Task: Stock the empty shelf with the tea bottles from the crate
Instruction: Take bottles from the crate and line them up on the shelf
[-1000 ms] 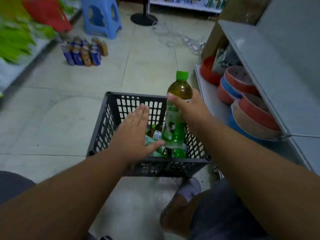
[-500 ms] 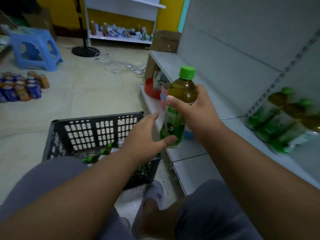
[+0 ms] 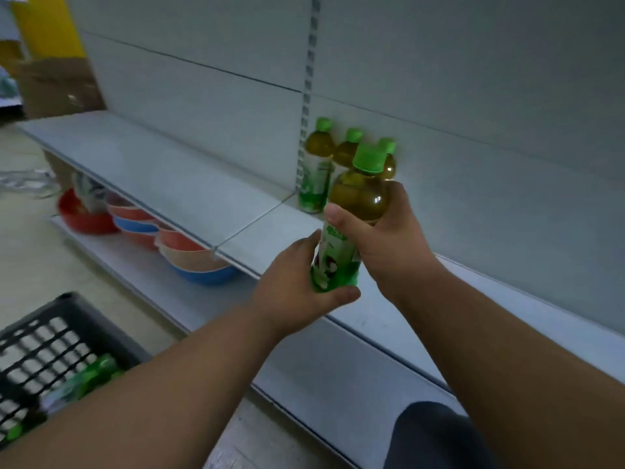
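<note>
The tea bottle [image 3: 355,211] is clear plastic, round in section, with amber-green liquid showing through its domed shoulder, a ridged bright green cap and a glossy green-and-white label wrapped round its lower half. It stands nearly upright, cap up and leaning slightly to the right, its long axis running from base to cap. It is held in the air above the front part of the grey shelf [image 3: 189,184], not resting on it.

The right hand [image 3: 389,242] grips the bottle at mid-height, thumb across the front at the top of the label and fingers curled round the back. The left hand [image 3: 294,292] cups the base, thumb under the bottom edge and fingers along the left side of the label.

Just behind, three matching bottles [image 3: 316,170] stand upright on the shelf against the flat, matte grey back panel, beside a slotted metal upright.

On the lower shelf, smooth plastic bowls [image 3: 189,255] in red, blue and beige are nested in stacks. At lower left, a black lattice-walled crate [image 3: 50,336] sits on the pale floor, blurred green-labelled bottles lying inside it.
</note>
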The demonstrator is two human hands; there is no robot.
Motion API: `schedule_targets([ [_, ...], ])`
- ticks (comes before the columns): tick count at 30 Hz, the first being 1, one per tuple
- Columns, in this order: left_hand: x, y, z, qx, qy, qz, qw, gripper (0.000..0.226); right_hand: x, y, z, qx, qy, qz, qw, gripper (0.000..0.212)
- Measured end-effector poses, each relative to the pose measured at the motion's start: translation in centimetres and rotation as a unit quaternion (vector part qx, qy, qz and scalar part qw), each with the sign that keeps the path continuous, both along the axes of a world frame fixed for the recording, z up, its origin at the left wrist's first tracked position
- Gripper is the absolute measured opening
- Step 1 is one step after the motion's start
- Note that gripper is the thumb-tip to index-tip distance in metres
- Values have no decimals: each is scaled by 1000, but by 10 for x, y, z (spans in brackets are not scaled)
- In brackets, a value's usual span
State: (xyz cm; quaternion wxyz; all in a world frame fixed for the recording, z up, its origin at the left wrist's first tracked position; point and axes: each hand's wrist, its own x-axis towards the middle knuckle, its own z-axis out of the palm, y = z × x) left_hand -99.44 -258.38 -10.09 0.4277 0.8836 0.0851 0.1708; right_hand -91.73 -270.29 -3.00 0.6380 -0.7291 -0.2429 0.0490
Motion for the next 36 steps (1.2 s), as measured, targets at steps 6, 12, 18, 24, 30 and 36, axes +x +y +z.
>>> schedule_targets([
  [6,84,-15,-24,105,65,-72,990,94,56,-32,-27,-44,20,-135,990,71],
  [12,117,-10,-66,226,126,-70,964,118,80,-43,-50,-91,17,-190,977,78],
  [18,124,-13,-82,309,145,-93,935,125,71,-48,-73,-222,-25,-207,952,56],
  [24,125,-13,-84,333,166,-96,923,125,89,-40,-76,-246,-56,-239,938,56],
  [30,126,-13,-87,335,155,-92,925,123,140,-26,-75,-266,-67,-268,923,60],
  [36,124,-13,-91,323,133,-76,934,122,180,-17,-75,-276,-66,-275,919,62],
])
